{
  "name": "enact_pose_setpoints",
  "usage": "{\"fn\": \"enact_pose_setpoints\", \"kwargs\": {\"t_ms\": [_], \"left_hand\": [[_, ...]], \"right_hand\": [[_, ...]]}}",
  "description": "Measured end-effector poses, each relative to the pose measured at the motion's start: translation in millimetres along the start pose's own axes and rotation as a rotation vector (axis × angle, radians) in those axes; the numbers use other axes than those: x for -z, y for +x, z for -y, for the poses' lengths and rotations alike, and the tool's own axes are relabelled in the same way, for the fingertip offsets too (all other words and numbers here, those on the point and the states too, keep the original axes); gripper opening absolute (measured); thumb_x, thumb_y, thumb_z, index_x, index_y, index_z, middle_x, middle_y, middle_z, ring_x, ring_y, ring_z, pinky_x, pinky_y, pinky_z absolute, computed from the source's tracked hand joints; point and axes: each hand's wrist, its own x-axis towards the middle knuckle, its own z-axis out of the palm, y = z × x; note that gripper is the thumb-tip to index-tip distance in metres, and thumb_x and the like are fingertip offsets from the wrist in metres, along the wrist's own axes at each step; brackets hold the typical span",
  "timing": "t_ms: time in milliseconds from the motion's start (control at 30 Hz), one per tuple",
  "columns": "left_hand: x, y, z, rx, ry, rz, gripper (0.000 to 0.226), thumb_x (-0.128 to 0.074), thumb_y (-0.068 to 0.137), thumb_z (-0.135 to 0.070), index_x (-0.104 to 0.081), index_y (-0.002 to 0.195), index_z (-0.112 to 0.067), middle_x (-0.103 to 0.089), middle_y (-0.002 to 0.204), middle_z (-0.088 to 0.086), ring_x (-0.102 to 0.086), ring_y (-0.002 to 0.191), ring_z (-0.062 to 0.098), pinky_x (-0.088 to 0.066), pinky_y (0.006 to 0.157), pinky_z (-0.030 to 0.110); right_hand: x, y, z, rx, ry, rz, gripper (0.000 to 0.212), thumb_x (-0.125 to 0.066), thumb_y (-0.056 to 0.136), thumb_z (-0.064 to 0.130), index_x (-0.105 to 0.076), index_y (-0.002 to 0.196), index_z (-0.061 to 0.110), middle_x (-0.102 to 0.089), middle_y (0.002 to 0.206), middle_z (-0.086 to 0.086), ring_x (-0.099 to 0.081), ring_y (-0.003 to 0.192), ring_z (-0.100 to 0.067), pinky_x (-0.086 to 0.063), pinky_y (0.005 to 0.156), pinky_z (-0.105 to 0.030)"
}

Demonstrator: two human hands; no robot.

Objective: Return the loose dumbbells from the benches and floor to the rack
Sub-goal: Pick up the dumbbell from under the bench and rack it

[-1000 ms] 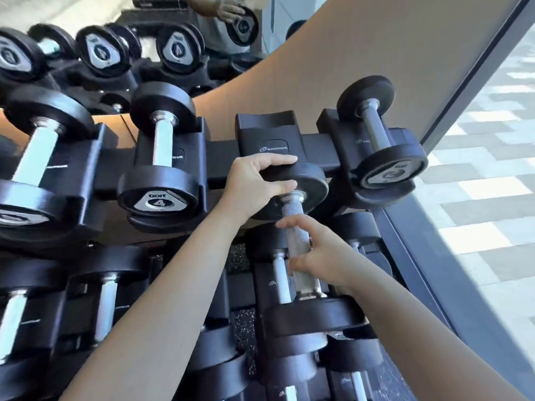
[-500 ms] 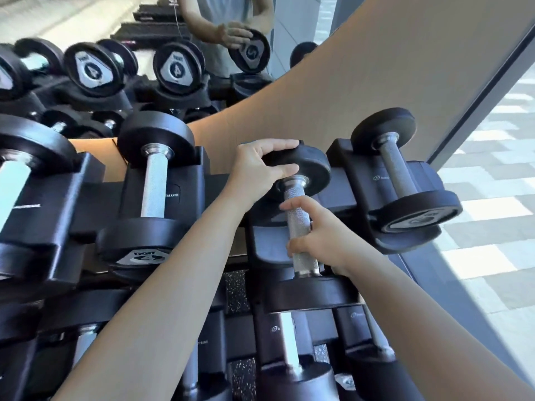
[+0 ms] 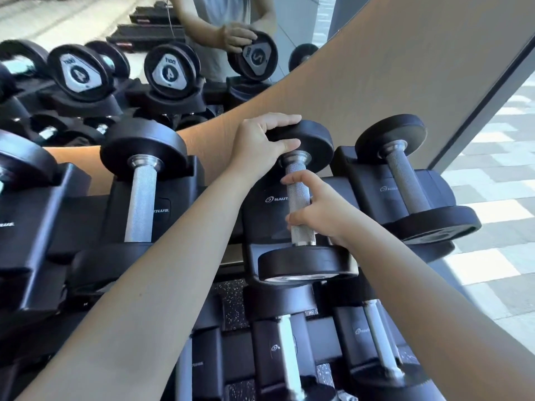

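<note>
Head view: top tier of the rack [image 3: 72,198], both hands on one dumbbell [image 3: 299,198].
Left grip [image 3: 260,143]: fingers curled over the rim of the far head, thumb beneath it.
Right grip [image 3: 321,209]: fingers and thumb wrapped round the knurled handle.
Dumbbell place: between the two grips, lying along its cradle [image 3: 266,215]. The near head sits at the lower lip; whether the far head is seated, cannot tell.
Neighbours: a racked dumbbell [image 3: 405,183] just right of the right grip.
Progress: this one looks nearly racked, with only the release left. Benches and floor are out of view, so the remainder is unknown.
</note>
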Motion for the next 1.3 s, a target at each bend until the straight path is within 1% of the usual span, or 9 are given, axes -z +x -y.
{"fn": "enact_pose_setpoints", "kwargs": {"t_ms": [200,400,533,700,833,933,1100,1200,1300], "left_hand": [[-5.8,12.3,3.2,-0.017,0.016,-0.018,0.038,-0.073,0.07,-0.002,-0.068,0.104,-0.019,-0.061,0.099,-0.016,-0.052,0.088,-0.021,-0.038,0.083,0.002],[-2.1,20.8,19.4,0.005,-0.003,-0.045,0.039,-0.073,0.071,-0.003,-0.066,0.101,-0.027,-0.061,0.096,-0.021,-0.054,0.095,-0.013,-0.04,0.09,0.009],[2.0,23.5,33.6,0.043,-0.047,-0.06,0.041,-0.072,0.071,-0.003,-0.064,0.097,-0.034,-0.064,0.1,-0.016,-0.057,0.099,-0.007,-0.042,0.089,0.011],[9.6,18.2,46.3,0.088,-0.067,-0.091,0.039,-0.07,0.075,-0.005,-0.063,0.099,-0.036,-0.064,0.108,-0.012,-0.055,0.106,-0.003,-0.04,0.091,0.009],[14.0,6.6,38.0,0.122,0.003,-0.003,0.044,-0.069,0.078,-0.01,-0.059,0.119,-0.025,-0.051,0.134,-0.003,-0.042,0.124,0.005,-0.029,0.107,0.022],[13.7,-18.1,27.2,0.124,0.124,0.014,0.048,-0.069,0.079,-0.017,-0.055,0.123,-0.029,-0.034,0.147,-0.004,-0.028,0.13,0.001,-0.02,0.103,0.018],[10.7,-83.0,10.5,0.032,0.175,0.038,0.041,-0.066,0.082,-0.018,-0.057,0.122,-0.023,-0.042,0.138,-0.01,-0.033,0.124,-0.008,-0.021,0.098,-0.001],[7.8,-117.3,2.6,0.06,0.128,0.057,0.037,-0.065,0.082,-0.014,-0.06,0.118,-0.018,-0.053,0.128,-0.008,-0.045,0.118,-0.005,-0.03,0.102,0.01],[2.8,-143.9,-3.8,0.082,0.114,0.094,0.039,-0.066,0.081,-0.013,-0.058,0.118,-0.022,-0.056,0.12,-0.015,-0.047,0.112,-0.013,-0.032,0.097,0.006]], "right_hand": [[2.7,16.1,-5.3,0.019,-0.003,-0.034,0.052,-0.06,0.075,-0.005,-0.046,0.103,0.036,-0.051,0.081,-0.012,-0.051,0.068,-0.025,-0.052,0.068,-0.041],[1.1,30.3,-8.0,0.027,-0.046,-0.054,0.052,-0.06,0.075,-0.004,-0.046,0.103,0.037,-0.042,0.07,-0.001,-0.043,0.056,-0.017,-0.04,0.051,-0.026],[-2.1,38.8,-4.0,0.002,-0.039,-0.035,0.057,-0.062,0.073,-0.007,-0.051,0.114,0.032,-0.05,0.086,-0.01,-0.053,0.075,-0.025,-0.052,0.074,-0.039],[-5.8,42.5,1.4,-0.029,-0.022,-0.014,0.054,-0.062,0.073,-0.007,-0.055,0.11,0.031,-0.051,0.096,-0.01,-0.049,0.064,-0.021,-0.043,0.053,-0.029],[-3.2,34.3,0.1,-0.047,0.07,-0.041,0.043,-0.063,0.074,0.0,-0.059,0.104,0.03,-0.061,0.101,-0.022,-0.056,0.08,-0.028,-0.051,0.085,-0.046],[2.6,19.8,-4.9,0.008,0.024,-0.015,0.035,-0.067,0.076,0.008,-0.062,0.103,0.029,-0.062,0.084,-0.011,-0.059,0.08,-0.027,-0.05,0.081,-0.036],[11.9,-14.3,-19.1,0.103,0.143,-0.011,0.022,-0.069,0.079,0.018,-0.065,0.094,0.034,-0.068,0.098,0.0,-0.064,0.088,-0.003,-0.049,0.079,-0.012],[14.1,-33.3,-29.7,0.129,0.228,0.012,0.021,-0.069,0.079,0.021,-0.066,0.098,0.03,-0.067,0.109,-0.005,-0.063,0.101,-0.011,-0.048,0.095,-0.03],[14.1,-49.7,-39.8,0.196,0.168,-0.012,0.027,-0.071,0.077,0.022,-0.065,0.101,0.033,-0.067,0.109,0.005,-0.06,0.106,-0.01,-0.045,0.101,-0.038]]}}
